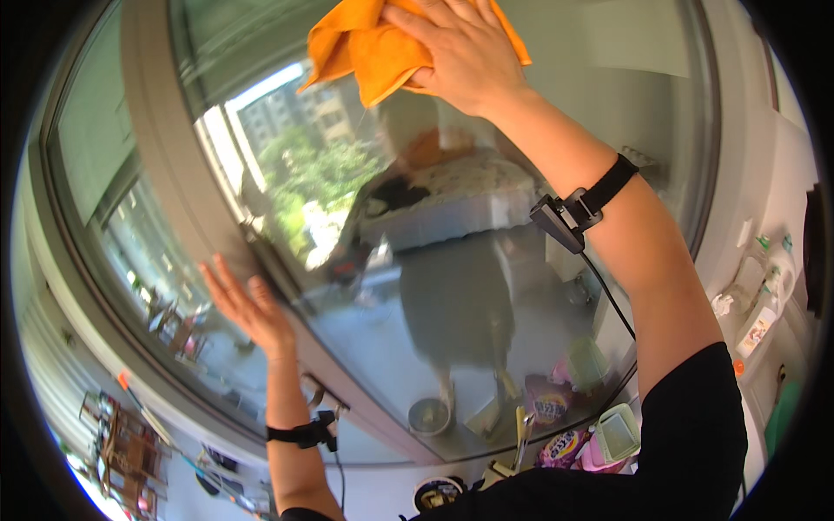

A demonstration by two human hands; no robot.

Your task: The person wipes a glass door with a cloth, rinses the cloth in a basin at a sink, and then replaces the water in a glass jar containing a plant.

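Observation:
My right hand [464, 57] lies spread over an orange cloth [384, 55], holding it against the upper part of a large glass pane [586, 124]. One corner of the cloth hangs loose below my fingers. Lower and to the left, my left hand [251, 311] has its fingers apart at the grey frame [172, 130] beside the pane and holds nothing. Whether that palm presses on the frame cannot be told. A door handle [324, 393] is just right of my left forearm. The glass mirrors my body, a bed, a window and trees.
Below the pane stand a bucket [438, 493], a purple printed bag [561, 449] and a pale green basket [618, 431]. White bottles [759, 325] sit on a ledge at right. A long pole [153, 420] and wooden shelving [127, 449] are at lower left. Black cables [609, 296] trail from both forearm straps.

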